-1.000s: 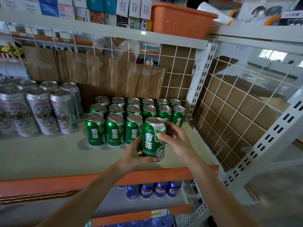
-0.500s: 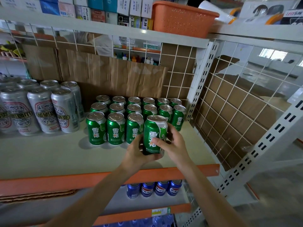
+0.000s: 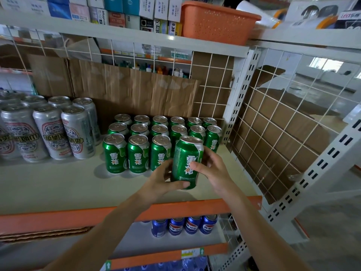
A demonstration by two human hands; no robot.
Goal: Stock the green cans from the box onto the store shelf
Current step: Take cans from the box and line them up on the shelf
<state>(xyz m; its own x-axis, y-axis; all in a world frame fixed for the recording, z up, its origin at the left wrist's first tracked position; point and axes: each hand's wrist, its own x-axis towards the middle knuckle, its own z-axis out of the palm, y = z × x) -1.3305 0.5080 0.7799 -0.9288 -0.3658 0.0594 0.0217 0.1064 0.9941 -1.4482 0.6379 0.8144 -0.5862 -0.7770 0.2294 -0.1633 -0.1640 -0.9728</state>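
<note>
A green can (image 3: 186, 161) stands upright at the front right of the white store shelf (image 3: 58, 184), held between both hands. My left hand (image 3: 162, 182) grips its lower left side with the thumb across the bottom front. My right hand (image 3: 212, 169) wraps its right side, thumb on the label. Behind it stand three rows of green cans (image 3: 136, 153); the held can sits at the right end of the front row. The box is out of view.
Tall silver cans (image 3: 50, 133) stand at the shelf's left. Brown cardboard (image 3: 136, 90) lines the wire back, and a wire side panel (image 3: 273, 133) closes the right. Blue cans (image 3: 185, 224) sit on the shelf below. An orange basket (image 3: 216, 22) rests overhead.
Both hands have carried the green can a little deeper onto the shelf, toward the front row, and turned it slightly. The view has shifted a little.
</note>
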